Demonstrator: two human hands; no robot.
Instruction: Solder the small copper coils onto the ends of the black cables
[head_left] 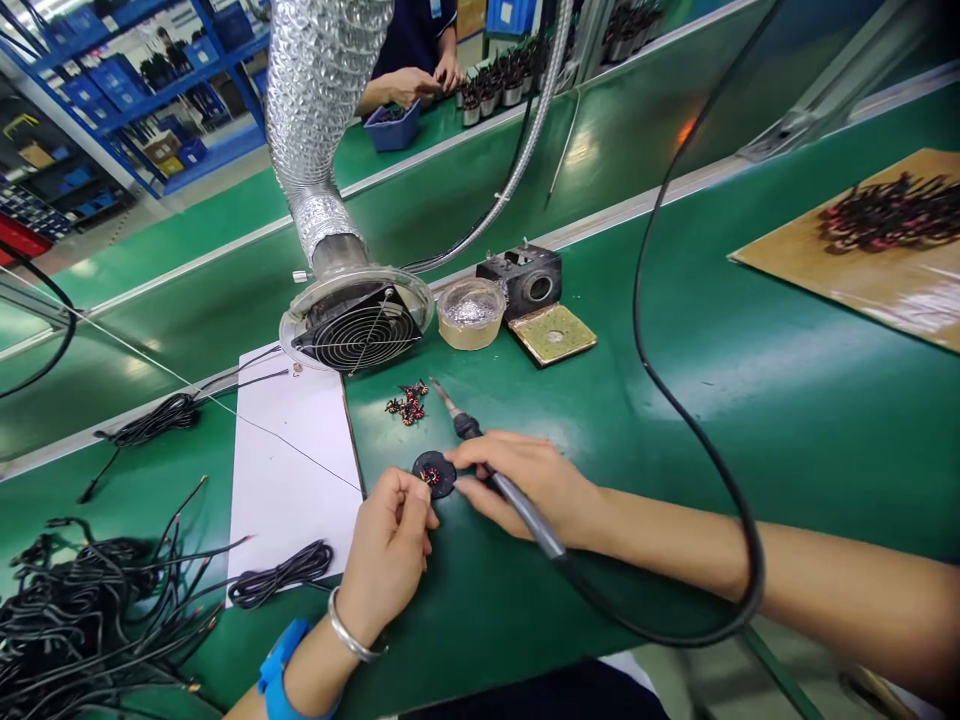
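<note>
Left hand [390, 545] curled, thumb and fingertips pinching edge of black disc [444, 484]. Small coil [430, 475] sits on disc, just beyond fingertips. Right hand [525, 480] closed pen-style round soldering iron [517, 505], fingers touching disc's other side. Iron tip points away, off coil. Judged: coil not under heat now. Loose coils [407, 403] lie near, just left of tip. Fan [352, 335] behind; paper [292, 450] and wires [75, 600] to left.

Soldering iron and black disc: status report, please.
Left hand pinches black disc. Right hand grips soldering iron, tip pointing away from disc. Small coils lie just beyond, apart.
</note>
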